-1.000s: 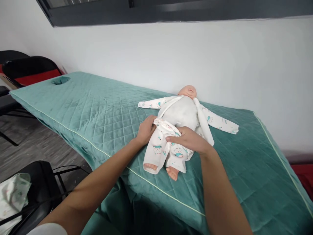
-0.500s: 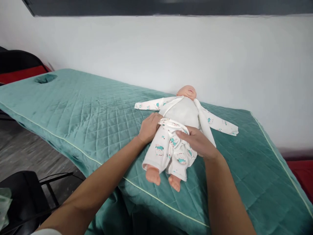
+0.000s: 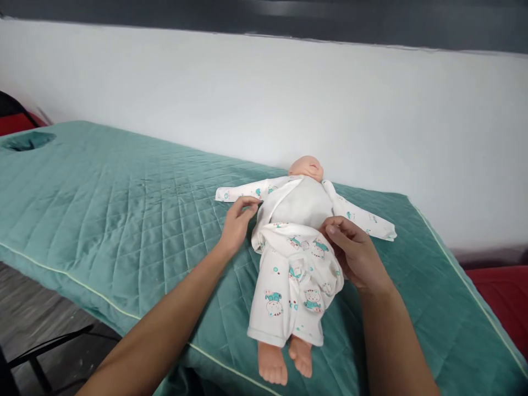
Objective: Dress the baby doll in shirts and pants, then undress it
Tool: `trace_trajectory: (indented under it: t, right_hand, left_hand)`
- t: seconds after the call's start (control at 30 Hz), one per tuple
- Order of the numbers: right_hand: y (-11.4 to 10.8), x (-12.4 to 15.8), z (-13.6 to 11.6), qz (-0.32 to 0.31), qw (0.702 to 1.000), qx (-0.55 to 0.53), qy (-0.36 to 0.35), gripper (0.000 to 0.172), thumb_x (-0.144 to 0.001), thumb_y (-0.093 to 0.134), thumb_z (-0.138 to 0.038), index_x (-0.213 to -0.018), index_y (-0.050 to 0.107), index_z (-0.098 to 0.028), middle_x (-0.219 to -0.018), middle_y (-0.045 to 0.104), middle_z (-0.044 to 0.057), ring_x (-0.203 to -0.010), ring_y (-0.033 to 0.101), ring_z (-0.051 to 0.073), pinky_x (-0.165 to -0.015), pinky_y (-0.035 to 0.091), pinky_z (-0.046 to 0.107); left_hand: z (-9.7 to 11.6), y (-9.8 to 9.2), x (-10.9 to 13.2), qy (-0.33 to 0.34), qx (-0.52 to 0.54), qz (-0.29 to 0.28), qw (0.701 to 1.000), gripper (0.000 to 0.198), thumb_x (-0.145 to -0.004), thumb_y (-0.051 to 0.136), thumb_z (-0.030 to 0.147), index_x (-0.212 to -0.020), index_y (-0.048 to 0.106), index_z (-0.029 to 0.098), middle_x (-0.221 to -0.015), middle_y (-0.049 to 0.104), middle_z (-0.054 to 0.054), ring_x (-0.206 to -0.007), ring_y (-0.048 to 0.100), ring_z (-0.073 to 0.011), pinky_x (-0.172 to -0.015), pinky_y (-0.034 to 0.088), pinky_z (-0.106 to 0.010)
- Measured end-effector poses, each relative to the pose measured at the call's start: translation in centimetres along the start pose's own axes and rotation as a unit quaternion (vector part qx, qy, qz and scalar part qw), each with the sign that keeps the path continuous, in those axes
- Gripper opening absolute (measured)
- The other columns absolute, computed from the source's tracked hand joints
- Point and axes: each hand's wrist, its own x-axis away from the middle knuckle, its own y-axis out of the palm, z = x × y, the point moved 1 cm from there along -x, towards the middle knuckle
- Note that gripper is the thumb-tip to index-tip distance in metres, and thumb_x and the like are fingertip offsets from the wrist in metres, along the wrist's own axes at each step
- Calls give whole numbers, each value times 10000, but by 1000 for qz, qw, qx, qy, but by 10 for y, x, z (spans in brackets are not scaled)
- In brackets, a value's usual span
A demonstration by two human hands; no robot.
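Observation:
A baby doll point(image 3: 309, 168) lies on its back in a white printed jacket point(image 3: 358, 216), open at the front, and white printed trousers point(image 3: 274, 275). Its pale torso shows between the jacket's edges, and both feet stick out of the trouser legs. At the jacket's left edge, my left hand point(image 3: 238, 223) has thumb and fingertips drawn together in a pinch; whether cloth is between them is unclear. My right hand point(image 3: 350, 247) is closed, fingers curled beside the doll's waist on the right, just above the trousers. What those fingers hold, if anything, is hidden.
The doll lies on a green quilted massage bed point(image 3: 165, 220) with a face hole point(image 3: 28, 141) at the far left. A white wall point(image 3: 185, 88) runs behind it. Red seats point(image 3: 501, 297) stand past the right end, and a black metal frame point(image 3: 49, 344) is at lower left.
Both hands have left the trouser front. My left hand moved up to the jacket's edge, my right hand to the waist's side. The trousers' waist now looks smoother, and the view has shifted.

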Motion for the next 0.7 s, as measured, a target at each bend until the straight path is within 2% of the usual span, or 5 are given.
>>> trace_trajectory:
  t: [0.07,0.23,0.37,0.5,0.7]
  right_hand:
    - [-3,-1,-4,28,999,-26,-32,249,-791,814,-414,-847,646,-239,-764,643,-6,-650,579,120,-573,479,222]
    - [-32,-9,-7,197,971,-56,-120,194,-775,778,-344,-813,610,-255,-797,615,-22,-697,594,121,-651,523,244]
    - [-53,-23,7,335,928,126,-99,218,-745,760,-374,-868,634,-245,-918,680,16,-871,660,189,-800,542,327]
    - [-55,-34,20,289,895,339,-2,286,-768,692,-457,-908,673,-208,-916,733,72,-855,673,238,-779,508,363]
    - [-55,-31,18,274,872,404,30,399,-770,646,-574,-887,682,-195,-789,705,60,-747,627,236,-665,455,347]
  left_hand:
    - [-5,5,-19,-45,-39,11,998,217,-883,617,400,-975,666,209,-1076,692,-52,-1059,606,-212,-943,459,-331]
    - [-8,18,-52,-96,-81,-125,984,340,-878,628,529,-855,627,190,-856,619,-5,-808,529,-153,-728,416,-261]
    - [-5,13,-57,-131,-41,-186,973,422,-824,695,565,-739,524,188,-697,493,42,-636,415,-104,-576,303,-232]
    - [0,-3,-55,-189,36,-156,969,439,-772,757,559,-736,526,187,-659,495,46,-556,397,-83,-519,282,-223]
    - [6,-39,-57,-239,48,-59,968,334,-741,767,466,-778,610,173,-695,609,-2,-563,510,-117,-526,363,-246]
